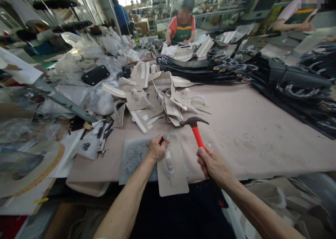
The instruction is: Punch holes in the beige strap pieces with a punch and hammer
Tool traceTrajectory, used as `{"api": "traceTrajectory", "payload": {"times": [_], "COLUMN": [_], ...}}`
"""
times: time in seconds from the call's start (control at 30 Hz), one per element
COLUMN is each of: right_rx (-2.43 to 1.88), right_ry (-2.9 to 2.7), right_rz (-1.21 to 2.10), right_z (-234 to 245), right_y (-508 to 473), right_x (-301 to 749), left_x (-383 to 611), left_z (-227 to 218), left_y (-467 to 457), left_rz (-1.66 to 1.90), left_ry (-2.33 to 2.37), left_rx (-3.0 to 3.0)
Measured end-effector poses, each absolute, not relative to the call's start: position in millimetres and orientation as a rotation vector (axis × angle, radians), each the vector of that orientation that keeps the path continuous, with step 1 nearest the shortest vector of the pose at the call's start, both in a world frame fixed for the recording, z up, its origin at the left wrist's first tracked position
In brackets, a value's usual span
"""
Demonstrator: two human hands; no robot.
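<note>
My right hand [210,162] is wrapped round the handle of a claw hammer [198,137], whose orange-red shaft rises to a dark head above the table. The fingers of my left hand [157,148] pinch a short metal punch [165,136] with a round shiny top, upright over the far part of a beige panel [162,181]. A plastic-wrapped handle [169,158] runs along the panel's middle. Beneath the panel lies a grey, pitted board [133,156]; the panel's near end overhangs the table edge. The punch's lower tip is hidden by my fingers.
Beyond my hands is a heap of beige panels [157,106] with wrapped handles. Stacks of black bag pieces [210,70] lie behind and to the right. Clear plastic bags [99,98] and a slanted metal bar [63,100] are on the left. A co-worker [183,27] sits opposite.
</note>
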State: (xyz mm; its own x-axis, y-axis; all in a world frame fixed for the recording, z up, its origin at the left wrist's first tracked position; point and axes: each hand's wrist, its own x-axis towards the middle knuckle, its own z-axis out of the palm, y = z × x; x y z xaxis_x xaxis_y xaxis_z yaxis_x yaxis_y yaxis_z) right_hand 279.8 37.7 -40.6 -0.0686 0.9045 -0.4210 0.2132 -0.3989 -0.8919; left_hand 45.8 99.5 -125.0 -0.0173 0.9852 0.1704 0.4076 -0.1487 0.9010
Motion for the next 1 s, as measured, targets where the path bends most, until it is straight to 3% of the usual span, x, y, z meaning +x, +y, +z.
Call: {"api": "traceTrajectory", "payload": {"times": [0.13, 0.23, 0.33, 0.43, 0.53, 0.73, 1.0], "right_rx": [-1.643, -1.68, -1.654, -1.563, -1.534, -1.726, -1.984], "right_ry": [-1.968, -2.389, -2.444, -2.146, -1.998, -2.588, -2.424], "right_rz": [0.723, 0.467, 0.33, 0.177, 0.173, 0.368, 0.584], "right_z": [-21, -9, 17, 40, 32, -15, -64], "right_y": [57, 68, 73, 70, 64, 63, 58], "right_x": [273, 275, 277, 274, 269, 280, 310], "left_x": [46, 46, 46, 46, 45, 44, 45], "left_z": [-128, -128, -127, -126, -126, -128, -129], "left_y": [96, 95, 94, 95, 96, 94, 95], "left_rz": [1.175, 1.187, 1.183, 1.167, 1.168, 1.164, 1.172], "left_ry": [1.478, 1.492, 1.487, 1.498, 1.498, 1.493, 1.455], "left_rx": [1.651, 1.659, 1.665, 1.677, 1.685, 1.72, 1.658]}}
